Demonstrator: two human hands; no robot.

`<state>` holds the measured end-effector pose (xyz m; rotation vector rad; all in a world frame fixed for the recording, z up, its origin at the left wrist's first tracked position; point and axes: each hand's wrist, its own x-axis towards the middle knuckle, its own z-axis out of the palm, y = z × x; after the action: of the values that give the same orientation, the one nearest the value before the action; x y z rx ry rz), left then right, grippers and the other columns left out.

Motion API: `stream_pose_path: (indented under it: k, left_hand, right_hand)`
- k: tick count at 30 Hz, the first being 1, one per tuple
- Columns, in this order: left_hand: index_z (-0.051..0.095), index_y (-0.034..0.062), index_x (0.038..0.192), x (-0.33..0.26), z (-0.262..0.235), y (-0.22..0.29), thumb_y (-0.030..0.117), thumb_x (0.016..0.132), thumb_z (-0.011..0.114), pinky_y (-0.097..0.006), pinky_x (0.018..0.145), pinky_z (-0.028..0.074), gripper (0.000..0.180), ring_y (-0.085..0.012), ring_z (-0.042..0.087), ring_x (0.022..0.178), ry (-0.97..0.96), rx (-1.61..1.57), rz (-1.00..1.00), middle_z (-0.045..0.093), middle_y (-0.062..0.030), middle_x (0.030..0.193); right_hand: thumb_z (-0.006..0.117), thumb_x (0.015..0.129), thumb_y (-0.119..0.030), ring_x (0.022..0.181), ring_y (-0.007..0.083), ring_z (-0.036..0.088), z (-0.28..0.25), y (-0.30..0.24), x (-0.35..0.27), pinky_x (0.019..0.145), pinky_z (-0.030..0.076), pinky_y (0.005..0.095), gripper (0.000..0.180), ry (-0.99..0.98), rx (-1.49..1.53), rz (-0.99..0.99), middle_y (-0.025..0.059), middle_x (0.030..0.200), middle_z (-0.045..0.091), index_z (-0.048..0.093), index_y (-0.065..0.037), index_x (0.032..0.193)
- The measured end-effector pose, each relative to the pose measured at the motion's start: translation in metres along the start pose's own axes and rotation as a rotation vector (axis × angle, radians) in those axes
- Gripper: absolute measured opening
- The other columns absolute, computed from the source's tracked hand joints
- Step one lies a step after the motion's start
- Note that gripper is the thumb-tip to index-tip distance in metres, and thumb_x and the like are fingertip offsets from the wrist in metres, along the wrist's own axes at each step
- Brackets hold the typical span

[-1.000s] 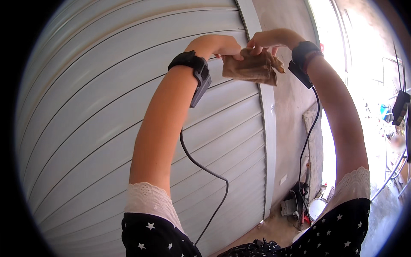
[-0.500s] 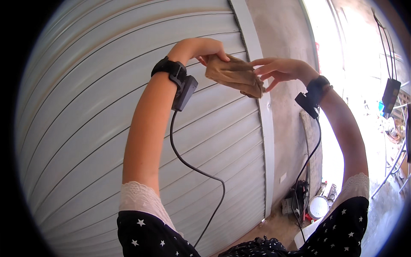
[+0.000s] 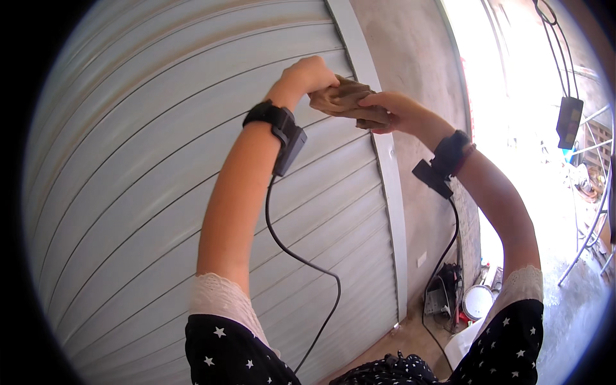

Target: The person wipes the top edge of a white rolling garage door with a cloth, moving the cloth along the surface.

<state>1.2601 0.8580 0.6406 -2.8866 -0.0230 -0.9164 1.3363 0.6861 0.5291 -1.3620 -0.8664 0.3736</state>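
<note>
A crumpled brown cloth (image 3: 346,99) is stretched between my raised hands, in front of the ribbed grey metal shutter (image 3: 301,212). My left hand (image 3: 312,74) is closed on the cloth's left end, with most of its fingertips turned out of sight. At the other end my right hand (image 3: 391,110) grips the cloth, its thumb on top and the fingers beneath. Each wrist wears a black strap with a small dark box (image 3: 292,149) and a trailing black cable (image 3: 301,256).
A pale frame post (image 3: 385,160) edges the shutter, beside a bare plaster wall (image 3: 410,58). A bright doorway opens at the right, where a black boxy device (image 3: 568,122) hangs on cords. On the floor at lower right are a round white lid or bucket (image 3: 478,301) and mixed clutter.
My right hand has closed from spread fingers onto the cloth's right end. The cloth is more bunched, and the hands are a little closer together.
</note>
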Motion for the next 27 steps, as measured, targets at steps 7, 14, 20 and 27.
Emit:
stream_pose_path:
  k: [7,14,20,27]
  left_hand:
    - [0.057,-0.0064,0.106,-0.022,0.028,-0.037,0.043,0.065,0.071,-0.037,0.08,0.051,0.066,-0.0323,0.063,0.095,0.288,-0.143,-0.26,0.065,-0.0203,0.101]
    - [0.054,-0.0072,0.106,-0.007,0.041,-0.046,0.034,0.067,0.073,-0.034,0.07,0.053,0.06,-0.0285,0.064,0.089,0.181,-0.437,-0.233,0.064,-0.0218,0.099]
    - [0.054,-0.003,0.106,-0.004,0.06,0.003,0.028,0.066,0.076,-0.034,0.072,0.052,0.055,-0.0273,0.064,0.089,0.309,-0.499,-0.274,0.064,-0.017,0.1]
    - [0.057,0.0032,0.102,0.031,0.038,0.027,0.028,0.065,0.076,-0.038,0.08,0.05,0.048,-0.032,0.062,0.093,0.601,-0.399,-0.243,0.065,-0.017,0.1]
  right_hand:
    - [0.072,0.073,-0.018,0.072,0.0221,0.066,0.069,0.02,0.042,0.06,0.054,0.034,0.031,0.388,0.135,-0.094,0.0094,0.09,0.063,0.06,-0.001,0.096]
    - [0.072,0.072,-0.015,0.071,0.0216,0.067,0.061,0.0,0.071,0.061,0.06,0.031,0.033,0.648,-0.143,-0.289,0.0125,0.087,0.062,0.059,0.005,0.095]
    - [0.071,0.067,-0.021,0.068,0.017,0.067,0.013,-0.007,0.07,0.056,0.057,0.0276,0.038,0.716,-0.404,-0.339,0.01,0.081,0.065,0.062,-0.001,0.098]
    - [0.062,0.067,-0.024,0.093,0.0266,0.062,-0.011,-0.065,0.069,0.079,0.049,0.0373,0.03,0.863,-0.641,-0.413,0.0135,0.094,0.066,0.066,-0.008,0.091]
